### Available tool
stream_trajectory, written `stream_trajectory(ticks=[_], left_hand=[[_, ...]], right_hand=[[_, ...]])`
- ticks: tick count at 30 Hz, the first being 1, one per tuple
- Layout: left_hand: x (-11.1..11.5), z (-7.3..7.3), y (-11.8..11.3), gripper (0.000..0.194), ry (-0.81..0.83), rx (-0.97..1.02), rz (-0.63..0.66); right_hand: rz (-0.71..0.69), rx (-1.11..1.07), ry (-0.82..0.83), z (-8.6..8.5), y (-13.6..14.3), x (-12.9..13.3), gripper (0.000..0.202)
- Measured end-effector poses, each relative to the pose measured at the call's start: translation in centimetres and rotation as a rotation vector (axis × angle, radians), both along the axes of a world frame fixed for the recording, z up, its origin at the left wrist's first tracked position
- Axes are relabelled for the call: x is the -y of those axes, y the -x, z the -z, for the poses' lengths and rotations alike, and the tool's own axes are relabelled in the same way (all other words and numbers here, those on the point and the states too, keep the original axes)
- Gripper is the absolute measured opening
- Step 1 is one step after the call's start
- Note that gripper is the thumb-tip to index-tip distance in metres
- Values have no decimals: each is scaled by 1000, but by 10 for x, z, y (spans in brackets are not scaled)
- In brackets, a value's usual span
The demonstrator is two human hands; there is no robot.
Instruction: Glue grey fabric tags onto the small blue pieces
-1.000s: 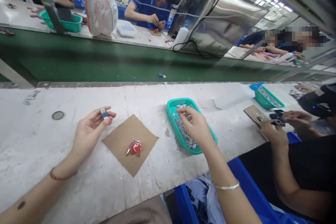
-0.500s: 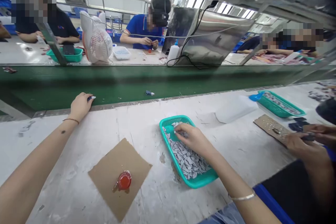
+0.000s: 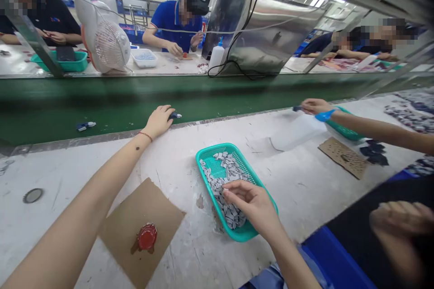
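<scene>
At the near edge of the green belt, my left hand (image 3: 160, 121) has its fingers curled over a small dark piece with a white tip (image 3: 175, 115); the thumb is hidden. Above a green plastic basket (image 3: 202, 172), my right hand (image 3: 246, 198) pinches a tiny white piece (image 3: 225, 190) between thumb and forefinger. Many flat grey-white chips (image 3: 233, 167) lie in this basket under the hand. Between my forearms rests a brown cardboard square (image 3: 162, 210), bearing a red cap (image 3: 147, 236) with a wet smear around it.
Another dark piece (image 3: 86, 126) lies on the green belt (image 3: 203, 92). A white bottle (image 3: 294, 132) rests on its side to the right. Beyond it, a co-worker's hand (image 3: 315, 106) reaches over with a dark piece. A metal ring (image 3: 33, 195) lies left.
My left hand has moved right along the belt edge. A dark piece now lies left of it. My right hand has drawn back nearer. The neighbour's arm has reached forward to the belt.
</scene>
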State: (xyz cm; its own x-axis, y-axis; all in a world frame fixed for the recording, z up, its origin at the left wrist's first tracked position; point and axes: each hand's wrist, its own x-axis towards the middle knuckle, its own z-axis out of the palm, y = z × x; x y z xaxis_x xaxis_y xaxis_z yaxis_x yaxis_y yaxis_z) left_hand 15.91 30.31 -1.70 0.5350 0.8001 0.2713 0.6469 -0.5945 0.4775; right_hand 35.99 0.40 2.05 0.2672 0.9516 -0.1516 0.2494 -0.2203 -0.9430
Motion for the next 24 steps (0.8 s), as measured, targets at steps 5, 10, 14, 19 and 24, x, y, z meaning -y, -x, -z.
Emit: stream_trajectory(ticks=[5,10,14,19,24], left_hand=[[0,3,-15,21,180,165,-72],[15,-10,6,20,381,456,-217],[59,-20,46,33,586,680,-244],[145,-28,112,17,980,1091,-246],[212,-26,152,22,958,1171,-336]], right_hand=[[65,14,-61,3,8,7,27],[93,61,1,6,13,9,26],[94,101,-22,4,14,12,24],[11,186,-113,-4,41,18,23],[-242,352,-207,-10,97,16,14]])
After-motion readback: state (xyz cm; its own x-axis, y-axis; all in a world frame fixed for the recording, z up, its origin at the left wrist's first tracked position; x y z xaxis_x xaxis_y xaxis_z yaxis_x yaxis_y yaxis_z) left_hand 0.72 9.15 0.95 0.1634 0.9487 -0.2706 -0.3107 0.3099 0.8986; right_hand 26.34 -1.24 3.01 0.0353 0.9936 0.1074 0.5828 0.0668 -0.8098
